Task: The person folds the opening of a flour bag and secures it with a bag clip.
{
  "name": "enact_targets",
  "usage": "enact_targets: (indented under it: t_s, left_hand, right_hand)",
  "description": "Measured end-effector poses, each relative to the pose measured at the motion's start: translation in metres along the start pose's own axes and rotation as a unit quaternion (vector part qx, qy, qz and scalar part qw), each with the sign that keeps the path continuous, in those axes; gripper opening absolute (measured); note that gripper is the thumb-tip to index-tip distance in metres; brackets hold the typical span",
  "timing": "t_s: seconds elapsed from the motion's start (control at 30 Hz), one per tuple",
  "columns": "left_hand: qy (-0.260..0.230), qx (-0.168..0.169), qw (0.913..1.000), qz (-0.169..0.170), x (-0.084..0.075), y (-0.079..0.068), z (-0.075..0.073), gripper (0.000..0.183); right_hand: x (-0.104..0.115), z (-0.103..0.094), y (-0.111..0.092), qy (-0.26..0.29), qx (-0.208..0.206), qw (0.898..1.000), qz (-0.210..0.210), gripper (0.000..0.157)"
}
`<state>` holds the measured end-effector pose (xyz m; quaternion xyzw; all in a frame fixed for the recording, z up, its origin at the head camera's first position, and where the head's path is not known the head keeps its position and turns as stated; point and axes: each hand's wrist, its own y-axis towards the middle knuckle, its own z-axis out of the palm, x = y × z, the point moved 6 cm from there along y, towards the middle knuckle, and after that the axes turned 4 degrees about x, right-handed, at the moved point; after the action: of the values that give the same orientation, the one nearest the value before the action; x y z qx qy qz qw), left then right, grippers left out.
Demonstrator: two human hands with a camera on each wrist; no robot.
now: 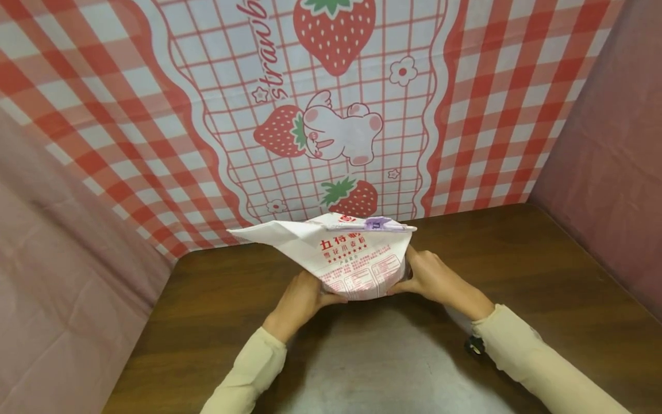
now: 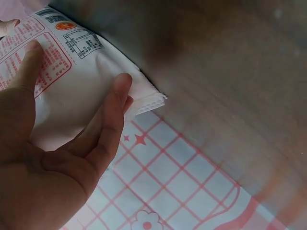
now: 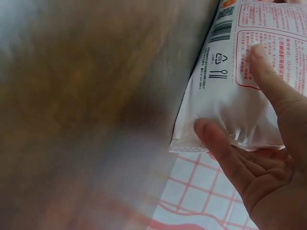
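Note:
A white bag of wheat flour (image 1: pixel 357 259) with red print is held low at the back of the table, its top folded over and one flap pointing left. My left hand (image 1: pixel 300 299) grips its left side. On the opposite side my right hand (image 1: pixel 437 279) holds it. In the left wrist view, the left thumb lies on the printed face of the flour bag (image 2: pixel 72 108), with the fingers around its end. The right wrist view has the right hand (image 3: pixel 266 177) spread over the bag's other end, near a barcode and a stitched edge.
A brown wooden table (image 1: pixel 170 345) lies beneath, with a shiny patch of light in front. Behind it hangs a red checked strawberry cloth (image 1: pixel 486 115). Pink curtains (image 1: pixel 610 149) close off both sides. Something small and dark (image 1: pixel 474 345) sits at the right wrist.

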<state>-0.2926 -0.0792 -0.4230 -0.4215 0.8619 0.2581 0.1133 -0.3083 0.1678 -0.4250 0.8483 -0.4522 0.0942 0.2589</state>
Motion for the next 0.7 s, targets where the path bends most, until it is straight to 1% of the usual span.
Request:
enact_targets:
  t_s: [0.13, 0.23, 0.4, 0.57, 0.7]
  left_hand:
    - [-0.004, 0.004, 1.0000, 0.004, 0.005, 0.012, 0.001, 0.080]
    - [0.000, 0.004, 1.0000, -0.001, 0.010, 0.020, 0.001, 0.081]
    - [0.003, 0.000, 1.0000, -0.006, 0.019, 0.030, 0.000, 0.081]
    - [0.002, 0.001, 1.0000, -0.003, 0.026, 0.035, -0.001, 0.083]
    - [0.002, 0.011, 0.9999, -0.001, 0.029, 0.041, 0.001, 0.083]
  right_hand:
    - [-0.007, -0.003, 0.009, -0.001, 0.005, 1.000, 0.002, 0.092]
    - [-0.012, -0.004, 0.018, 0.001, 0.010, 1.000, 0.003, 0.091]
    - [-0.021, -0.001, 0.034, 0.007, 0.022, 1.000, 0.013, 0.086]
    - [-0.026, 0.006, 0.040, 0.019, 0.042, 0.998, 0.039, 0.087]
    - [-0.031, 0.004, 0.041, 0.016, 0.036, 0.998, 0.057, 0.086]
